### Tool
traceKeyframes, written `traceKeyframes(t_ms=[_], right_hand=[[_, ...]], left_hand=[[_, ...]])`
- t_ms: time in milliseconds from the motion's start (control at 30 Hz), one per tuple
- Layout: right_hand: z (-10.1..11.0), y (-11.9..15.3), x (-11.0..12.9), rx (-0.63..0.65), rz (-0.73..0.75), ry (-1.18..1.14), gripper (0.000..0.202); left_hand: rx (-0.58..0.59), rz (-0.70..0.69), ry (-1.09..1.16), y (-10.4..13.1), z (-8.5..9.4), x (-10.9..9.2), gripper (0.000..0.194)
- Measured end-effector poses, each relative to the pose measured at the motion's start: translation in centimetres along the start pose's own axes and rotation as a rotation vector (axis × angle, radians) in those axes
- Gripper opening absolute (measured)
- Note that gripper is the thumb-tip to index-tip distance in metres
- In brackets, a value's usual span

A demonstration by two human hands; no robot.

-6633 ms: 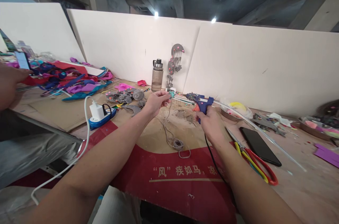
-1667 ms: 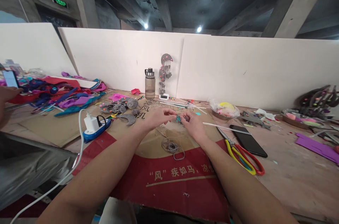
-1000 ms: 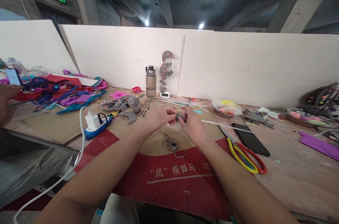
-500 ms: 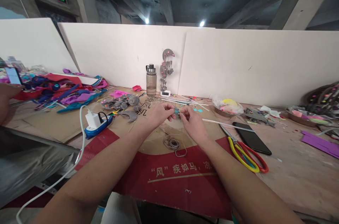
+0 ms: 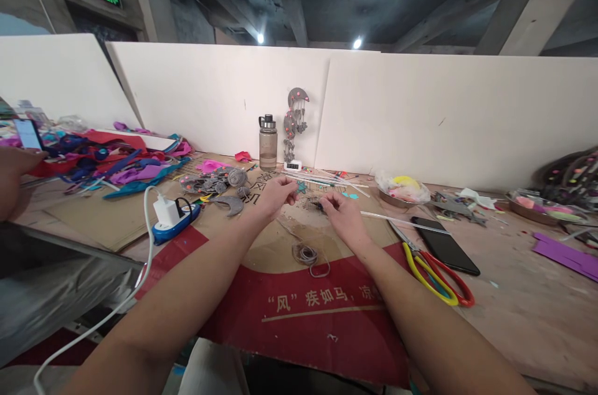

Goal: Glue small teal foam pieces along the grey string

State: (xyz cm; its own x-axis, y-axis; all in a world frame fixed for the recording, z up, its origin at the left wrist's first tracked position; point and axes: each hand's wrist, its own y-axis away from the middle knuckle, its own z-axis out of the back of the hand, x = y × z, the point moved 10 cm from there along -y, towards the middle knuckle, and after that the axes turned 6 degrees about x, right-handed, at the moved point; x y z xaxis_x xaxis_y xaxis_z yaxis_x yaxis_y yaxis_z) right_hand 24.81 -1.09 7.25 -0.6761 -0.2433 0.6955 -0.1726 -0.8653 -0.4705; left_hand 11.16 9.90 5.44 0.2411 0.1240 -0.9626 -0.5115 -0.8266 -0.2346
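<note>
My left hand (image 5: 279, 195) pinches a small teal star-shaped piece (image 5: 301, 186) over the cardboard. A short gap to the right, my right hand (image 5: 340, 211) has its fingers closed at a small dark grey piece (image 5: 318, 204), whose shape is blurred. Below both hands a coil of thin grey-brown cord (image 5: 304, 253) lies on the cardboard sheet (image 5: 266, 258). Small turquoise pieces (image 5: 349, 195) lie just behind my right hand. White strips (image 5: 327, 179) are spread behind my hands.
Red-and-yellow-handled scissors (image 5: 432, 273) and a black phone (image 5: 443, 245) lie at right. A bottle (image 5: 268, 144) and a grey moon-shaped hanging ornament (image 5: 298, 96) are at the back. Left are grey felt pieces (image 5: 212, 182), a power strip (image 5: 176, 223) and another person's hand (image 5: 18, 167).
My hands have drawn apart from where they met. The teal star has come away to the left with my left hand, and the dark piece shows at my right fingertips.
</note>
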Motion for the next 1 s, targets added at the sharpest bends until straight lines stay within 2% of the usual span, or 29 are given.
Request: traceKeyframes(t_ms=[200, 300, 400, 500, 567, 633, 667, 800, 867, 1000], right_hand=[[1.1, 0.0, 0.4, 0.000, -0.072, -0.058, 0.029], [1.2, -0.1, 0.0, 0.034, -0.143, -0.173, 0.030], [0.4, 0.1, 0.0, 0.187, -0.239, -0.399, 0.036], [-0.3, 0.8, 1.0, 0.392, -0.280, -0.539, 0.042], [-0.6, 1.1, 1.4, 0.519, -0.263, -0.514, 0.044], [-0.3, 1.0, 0.7, 0.560, -0.235, -0.348, 0.042], [0.1, 0.7, -0.1, 0.531, -0.222, -0.203, 0.040], [3.9, -1.0, -4.0, 0.161, -0.221, 0.485, 0.033], [3.9, -1.2, -5.6, 0.102, -0.218, 0.581, 0.035], [2.0, -0.8, -7.9, 0.121, -0.219, 0.530, 0.030]], left_hand=[[-0.160, -0.079, 0.190, -0.8, 4.0, -1.2, 0.016], [-0.238, -0.148, 0.260, -0.8, 5.9, -2.2, 0.016], [-0.310, -0.244, 0.301, -0.5, 7.6, -3.3, 0.017], [-0.346, -0.332, 0.318, -0.2, 8.3, -4.3, 0.020], [-0.340, -0.361, 0.312, 0.0, 8.2, -4.6, 0.022], [-0.311, -0.375, 0.291, 0.0, 7.6, -4.8, 0.023], [-0.292, -0.378, 0.280, 0.1, 7.2, -4.8, 0.024], [-0.229, -0.352, 0.252, 0.1, 5.8, -4.6, 0.028], [-0.196, -0.326, 0.247, 0.1, 5.2, -4.5, 0.028], [-0.139, -0.264, 0.249, -0.1, 4.0, -4.0, 0.029]])
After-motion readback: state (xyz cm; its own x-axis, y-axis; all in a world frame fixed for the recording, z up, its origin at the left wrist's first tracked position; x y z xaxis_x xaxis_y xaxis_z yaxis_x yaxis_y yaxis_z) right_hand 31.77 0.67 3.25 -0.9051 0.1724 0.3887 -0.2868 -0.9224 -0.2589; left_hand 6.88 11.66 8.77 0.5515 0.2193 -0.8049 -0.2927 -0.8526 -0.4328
